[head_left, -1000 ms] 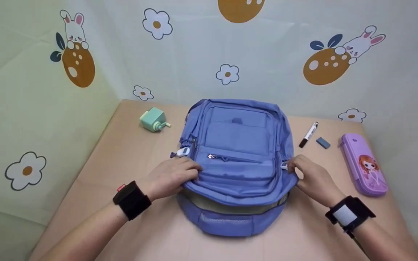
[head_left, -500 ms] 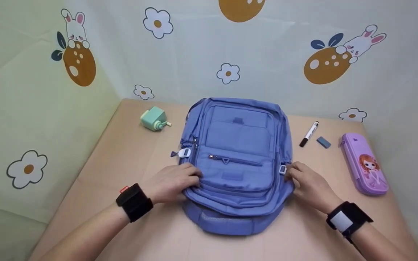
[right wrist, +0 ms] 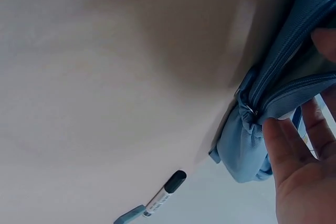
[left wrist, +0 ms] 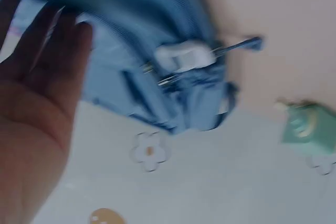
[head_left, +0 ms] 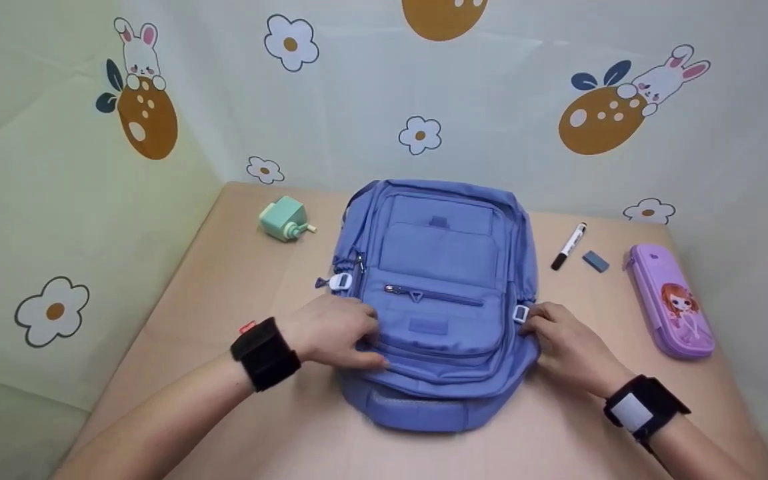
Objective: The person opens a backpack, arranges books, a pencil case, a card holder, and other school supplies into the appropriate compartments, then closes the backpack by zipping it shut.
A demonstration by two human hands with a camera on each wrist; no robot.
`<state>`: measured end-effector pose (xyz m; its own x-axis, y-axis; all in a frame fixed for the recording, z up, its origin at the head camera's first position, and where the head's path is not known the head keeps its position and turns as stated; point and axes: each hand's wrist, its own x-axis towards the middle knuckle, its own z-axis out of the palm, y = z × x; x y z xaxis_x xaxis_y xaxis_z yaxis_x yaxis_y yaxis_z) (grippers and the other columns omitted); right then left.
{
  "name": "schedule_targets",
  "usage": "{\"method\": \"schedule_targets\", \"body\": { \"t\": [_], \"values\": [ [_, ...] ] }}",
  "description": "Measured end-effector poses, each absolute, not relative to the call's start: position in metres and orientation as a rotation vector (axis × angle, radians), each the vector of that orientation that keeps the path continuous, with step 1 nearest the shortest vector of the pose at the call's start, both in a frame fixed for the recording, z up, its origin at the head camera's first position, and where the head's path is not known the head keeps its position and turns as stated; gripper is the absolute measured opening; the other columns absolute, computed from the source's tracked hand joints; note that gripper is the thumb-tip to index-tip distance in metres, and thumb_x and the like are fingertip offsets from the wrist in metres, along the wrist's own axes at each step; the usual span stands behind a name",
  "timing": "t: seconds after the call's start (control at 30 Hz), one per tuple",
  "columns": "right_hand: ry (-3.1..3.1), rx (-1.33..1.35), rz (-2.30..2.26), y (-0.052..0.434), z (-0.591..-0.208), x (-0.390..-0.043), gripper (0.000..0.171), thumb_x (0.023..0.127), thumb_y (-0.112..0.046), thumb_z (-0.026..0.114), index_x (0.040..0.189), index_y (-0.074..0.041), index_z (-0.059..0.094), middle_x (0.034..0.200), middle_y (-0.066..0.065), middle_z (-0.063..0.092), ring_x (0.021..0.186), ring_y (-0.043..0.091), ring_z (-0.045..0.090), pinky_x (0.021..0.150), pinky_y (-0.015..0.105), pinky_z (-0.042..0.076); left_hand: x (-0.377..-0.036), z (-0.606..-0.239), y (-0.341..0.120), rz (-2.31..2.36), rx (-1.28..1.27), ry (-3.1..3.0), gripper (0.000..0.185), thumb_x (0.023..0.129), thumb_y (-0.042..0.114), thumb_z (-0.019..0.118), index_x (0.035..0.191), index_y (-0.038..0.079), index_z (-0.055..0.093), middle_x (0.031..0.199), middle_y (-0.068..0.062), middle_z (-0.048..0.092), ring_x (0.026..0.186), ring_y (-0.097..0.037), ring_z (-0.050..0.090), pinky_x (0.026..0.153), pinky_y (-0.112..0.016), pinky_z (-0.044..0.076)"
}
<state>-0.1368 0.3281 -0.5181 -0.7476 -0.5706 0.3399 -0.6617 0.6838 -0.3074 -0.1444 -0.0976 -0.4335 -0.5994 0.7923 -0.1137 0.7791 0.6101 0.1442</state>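
A blue backpack point(head_left: 437, 267) lies flat on the tan table point(head_left: 237, 300) with its front up and a zipped pocket in the middle. My left hand point(head_left: 341, 330) rests on its lower left front with the fingers laid straight over the fabric; the left wrist view shows the flat palm point(left wrist: 37, 103) against the backpack point(left wrist: 157, 14), beside a white zipper pull point(left wrist: 181, 56). My right hand point(head_left: 561, 340) touches the backpack's right edge next to a small white buckle point(head_left: 521, 312). In the right wrist view its fingers point(right wrist: 299, 161) lie relaxed against the zipped side point(right wrist: 294, 77).
A mint green pencil sharpener point(head_left: 283, 220) stands left of the backpack. On the right lie a black-capped marker point(head_left: 569, 247), a small grey-blue eraser point(head_left: 595, 261) and a purple pencil case point(head_left: 671, 300) near the table's right edge. Patterned cloth walls enclose the table.
The lifted front of the backpack has come down, closing the gap that showed its lining. My left hand slid right along the front; my right hand sank with the edge.
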Motion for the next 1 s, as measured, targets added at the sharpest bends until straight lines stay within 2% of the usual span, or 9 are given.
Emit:
{"method": "schedule_targets", "body": {
  "t": [0.1, 0.17, 0.33, 0.47, 0.53, 0.63, 0.8, 0.9, 1.0],
  "values": [
    [-2.705, 0.957, 0.629, 0.330, -0.517, -0.136, 0.045, 0.065, -0.001, 0.082, 0.108, -0.010, 0.069, 0.120, 0.008, 0.060, 0.116, 0.024, 0.057, 0.101, 0.042, 0.047, -0.149, -0.420, -0.070, 0.013, 1.356, 2.638, 0.048, 0.093, 0.065, 0.060, 0.081, 0.019, 0.059, 0.079, 0.005, 0.053, 0.068, -0.015, 0.051, 0.056, -0.034, 0.042],
    [-2.730, 0.896, 0.649, 0.332, -0.516, -0.135, 0.055, 0.064, -0.004, 0.083, 0.116, -0.006, 0.067, 0.124, 0.011, 0.059, 0.118, 0.027, 0.056, 0.103, 0.044, 0.046, -0.152, -0.415, -0.050, -0.037, 1.386, 2.611, 0.046, 0.094, 0.064, 0.059, 0.087, 0.019, 0.063, 0.083, 0.005, 0.056, 0.071, -0.016, 0.053, 0.058, -0.034, 0.045],
    [-2.884, 0.646, 0.694, 0.334, -0.517, -0.135, 0.091, 0.073, -0.025, 0.088, 0.147, 0.005, 0.045, 0.142, 0.028, 0.049, 0.131, 0.045, 0.047, 0.111, 0.058, 0.036, -0.162, -0.414, 0.001, -0.070, 1.422, 2.545, 0.051, 0.095, 0.062, 0.060, 0.116, 0.016, 0.069, 0.114, 0.000, 0.064, 0.098, -0.019, 0.060, 0.080, -0.037, 0.053],
    [-3.040, 0.532, 0.728, 0.336, -0.515, -0.137, 0.110, 0.079, -0.045, 0.085, 0.153, 0.013, 0.029, 0.150, 0.037, 0.039, 0.138, 0.054, 0.037, 0.115, 0.063, 0.028, -0.169, -0.419, 0.034, -0.080, 1.397, 2.520, 0.059, 0.096, 0.061, 0.059, 0.132, 0.014, 0.064, 0.139, -0.005, 0.059, 0.122, -0.022, 0.058, 0.098, -0.039, 0.050],
    [-3.090, 0.506, 0.768, 0.336, -0.513, -0.138, 0.111, 0.080, -0.048, 0.083, 0.152, 0.016, 0.028, 0.150, 0.039, 0.038, 0.138, 0.056, 0.036, 0.115, 0.063, 0.027, -0.169, -0.421, 0.048, -0.083, 1.350, 2.530, 0.064, 0.095, 0.064, 0.057, 0.136, 0.014, 0.063, 0.141, -0.005, 0.057, 0.125, -0.024, 0.056, 0.100, -0.040, 0.050],
    [-3.119, 0.472, 0.884, 0.333, -0.511, -0.140, 0.108, 0.082, -0.047, 0.082, 0.151, 0.016, 0.028, 0.149, 0.038, 0.040, 0.137, 0.056, 0.038, 0.114, 0.065, 0.028, -0.161, -0.427, 0.067, -0.054, 1.269, 2.577, 0.074, 0.091, 0.075, 0.054, 0.131, 0.013, 0.064, 0.129, -0.005, 0.060, 0.115, -0.024, 0.059, 0.093, -0.040, 0.053],
    [-3.085, 0.459, 1.139, 0.324, -0.507, -0.147, 0.100, 0.081, -0.027, 0.082, 0.151, 0.017, 0.026, 0.148, 0.039, 0.040, 0.138, 0.053, 0.039, 0.114, 0.064, 0.027, -0.141, -0.438, 0.093, 0.056, 1.151, 2.685, 0.085, 0.080, 0.085, 0.057, 0.123, 0.011, 0.059, 0.110, -0.006, 0.060, 0.095, -0.023, 0.060, 0.080, -0.037, 0.056],
    [-3.073, 0.435, 1.224, 0.320, -0.506, -0.149, 0.098, 0.079, -0.019, 0.080, 0.151, 0.018, 0.025, 0.149, 0.039, 0.039, 0.139, 0.052, 0.038, 0.115, 0.063, 0.026, -0.136, -0.444, 0.102, 0.034, 1.125, 2.720, 0.075, 0.083, 0.076, 0.063, 0.121, 0.012, 0.060, 0.109, -0.008, 0.061, 0.094, -0.025, 0.061, 0.076, -0.037, 0.056],
    [-3.071, 0.380, 1.359, 0.319, -0.506, -0.148, 0.099, 0.082, -0.021, 0.081, 0.154, 0.014, 0.023, 0.152, 0.036, 0.037, 0.142, 0.049, 0.035, 0.117, 0.061, 0.025, -0.138, -0.448, 0.103, -0.010, 1.158, 2.691, 0.052, 0.091, 0.058, 0.064, 0.118, 0.014, 0.068, 0.110, -0.009, 0.064, 0.098, -0.025, 0.062, 0.079, -0.038, 0.056]
  ]
}}
